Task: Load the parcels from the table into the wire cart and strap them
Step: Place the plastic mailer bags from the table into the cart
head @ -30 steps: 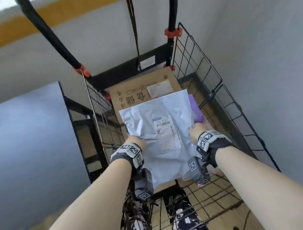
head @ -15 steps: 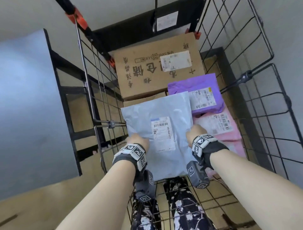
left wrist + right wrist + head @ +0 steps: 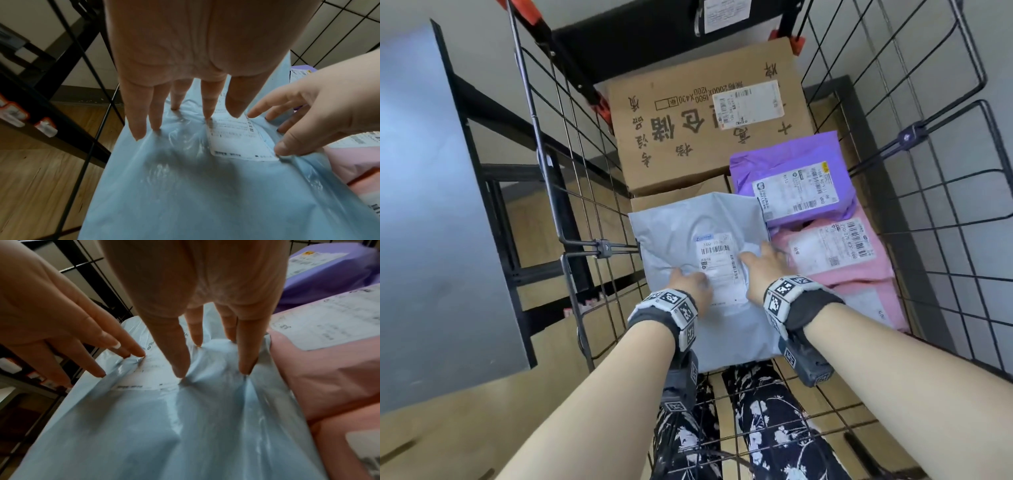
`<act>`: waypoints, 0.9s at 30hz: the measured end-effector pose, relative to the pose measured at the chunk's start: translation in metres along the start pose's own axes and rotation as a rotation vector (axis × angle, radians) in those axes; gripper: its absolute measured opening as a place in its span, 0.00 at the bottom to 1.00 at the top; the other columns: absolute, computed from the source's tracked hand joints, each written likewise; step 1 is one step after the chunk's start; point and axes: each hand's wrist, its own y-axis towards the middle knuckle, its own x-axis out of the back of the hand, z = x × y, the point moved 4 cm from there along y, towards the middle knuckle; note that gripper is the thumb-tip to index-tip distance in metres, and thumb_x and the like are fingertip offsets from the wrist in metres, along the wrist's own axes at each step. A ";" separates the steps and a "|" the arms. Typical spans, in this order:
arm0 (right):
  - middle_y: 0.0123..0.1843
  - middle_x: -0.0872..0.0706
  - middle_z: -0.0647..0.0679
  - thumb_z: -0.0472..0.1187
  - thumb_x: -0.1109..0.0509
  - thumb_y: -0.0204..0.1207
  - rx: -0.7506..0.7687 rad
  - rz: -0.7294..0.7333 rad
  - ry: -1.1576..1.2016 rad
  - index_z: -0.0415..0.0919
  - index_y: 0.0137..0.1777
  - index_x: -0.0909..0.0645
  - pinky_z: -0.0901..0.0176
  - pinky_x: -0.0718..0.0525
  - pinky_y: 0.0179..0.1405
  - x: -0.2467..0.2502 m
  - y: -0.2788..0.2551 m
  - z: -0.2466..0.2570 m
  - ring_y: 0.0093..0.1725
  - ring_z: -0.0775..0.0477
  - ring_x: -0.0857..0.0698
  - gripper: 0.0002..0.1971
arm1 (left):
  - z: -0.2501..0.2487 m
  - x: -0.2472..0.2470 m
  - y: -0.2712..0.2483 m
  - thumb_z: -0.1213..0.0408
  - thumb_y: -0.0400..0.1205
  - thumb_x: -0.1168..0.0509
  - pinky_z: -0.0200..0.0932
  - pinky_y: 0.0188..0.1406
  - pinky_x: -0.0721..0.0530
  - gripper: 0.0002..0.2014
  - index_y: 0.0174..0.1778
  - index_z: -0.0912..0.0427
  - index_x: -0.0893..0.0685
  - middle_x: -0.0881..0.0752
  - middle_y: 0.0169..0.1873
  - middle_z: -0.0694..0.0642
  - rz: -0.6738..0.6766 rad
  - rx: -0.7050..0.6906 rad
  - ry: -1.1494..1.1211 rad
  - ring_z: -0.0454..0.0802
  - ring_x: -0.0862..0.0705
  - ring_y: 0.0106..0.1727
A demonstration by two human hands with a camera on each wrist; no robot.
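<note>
Four parcels sit in the wire cart point(image 3: 571, 246) — both hands, left hand point(image 3: 690, 286) and right hand point(image 3: 763, 270), press the grey mailer point(image 3: 688, 219) flat with straight, released fingers; strapping remains.

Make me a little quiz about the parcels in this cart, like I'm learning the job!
1. True or false: both hands grip the grey bag by its edges and hold it up in the air.
2. Which parcel lies just right of the grey bag, nearest the person?
A. the cardboard box
B. the pink bag
C. the purple bag
3. Fill in: the purple bag lies between the pink bag and the ______.

Key
1. False: the left hand and the right hand press their straight fingers down on top of it.
2. B
3. cardboard box
</note>
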 end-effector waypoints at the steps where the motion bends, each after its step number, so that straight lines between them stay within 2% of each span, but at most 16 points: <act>1: 0.75 0.39 0.36 0.34 0.34 0.73 -0.001 0.000 0.019 0.49 0.73 0.29 0.50 0.31 0.71 0.001 0.000 0.000 0.73 0.31 0.32 0.27 | 0.000 0.002 -0.001 0.59 0.87 0.46 0.44 0.73 0.34 0.20 0.75 0.58 0.28 0.34 0.76 0.60 -0.021 -0.007 -0.009 0.59 0.32 0.75; 3: 0.74 0.36 0.36 0.35 0.32 0.73 -0.008 0.002 0.059 0.47 0.71 0.28 0.52 0.28 0.70 0.007 -0.003 0.000 0.71 0.33 0.29 0.25 | -0.002 0.007 -0.008 0.59 0.87 0.46 0.44 0.72 0.33 0.20 0.75 0.59 0.28 0.31 0.75 0.62 -0.029 -0.023 0.003 0.60 0.31 0.75; 6: 0.70 0.25 0.38 0.36 0.33 0.75 -0.002 -0.005 0.097 0.43 0.70 0.25 0.54 0.25 0.69 0.024 -0.013 0.002 0.70 0.37 0.24 0.21 | -0.003 0.015 -0.021 0.57 0.87 0.47 0.46 0.70 0.27 0.21 0.75 0.60 0.30 0.29 0.73 0.64 -0.031 -0.041 0.030 0.61 0.27 0.72; 9: 0.67 0.17 0.41 0.35 0.36 0.78 0.025 -0.040 0.079 0.38 0.66 0.20 0.56 0.21 0.65 0.042 -0.029 0.008 0.67 0.39 0.20 0.17 | -0.004 0.028 -0.045 0.54 0.86 0.46 0.48 0.67 0.22 0.24 0.78 0.57 0.33 0.29 0.73 0.64 -0.068 -0.052 0.013 0.61 0.23 0.69; 15: 0.61 0.14 0.40 0.33 0.37 0.78 0.065 -0.129 0.077 0.35 0.61 0.17 0.56 0.19 0.59 0.082 -0.070 0.032 0.62 0.39 0.17 0.14 | -0.006 0.058 -0.098 0.54 0.86 0.45 0.46 0.66 0.24 0.24 0.78 0.58 0.33 0.26 0.73 0.62 -0.201 -0.106 -0.026 0.59 0.23 0.70; 19: 0.58 0.13 0.40 0.37 0.36 0.79 0.107 -0.195 0.050 0.35 0.58 0.15 0.58 0.18 0.53 0.109 -0.102 0.061 0.59 0.39 0.15 0.13 | -0.001 0.080 -0.136 0.54 0.86 0.45 0.46 0.67 0.24 0.23 0.77 0.57 0.31 0.25 0.73 0.60 -0.302 -0.165 -0.044 0.59 0.23 0.70; 22: 0.58 0.13 0.40 0.37 0.37 0.78 0.131 -0.273 0.070 0.35 0.58 0.16 0.59 0.20 0.47 0.132 -0.132 0.088 0.58 0.40 0.15 0.13 | 0.009 0.097 -0.169 0.56 0.86 0.47 0.45 0.66 0.24 0.22 0.76 0.59 0.29 0.24 0.72 0.60 -0.373 -0.210 -0.018 0.57 0.23 0.70; 27: 0.57 0.12 0.41 0.37 0.35 0.77 0.176 -0.410 0.106 0.35 0.56 0.14 0.56 0.17 0.52 0.157 -0.186 0.134 0.57 0.40 0.15 0.12 | 0.057 0.119 -0.232 0.57 0.85 0.45 0.43 0.55 0.21 0.18 0.66 0.62 0.19 0.16 0.61 0.60 -0.510 -0.247 -0.016 0.58 0.17 0.61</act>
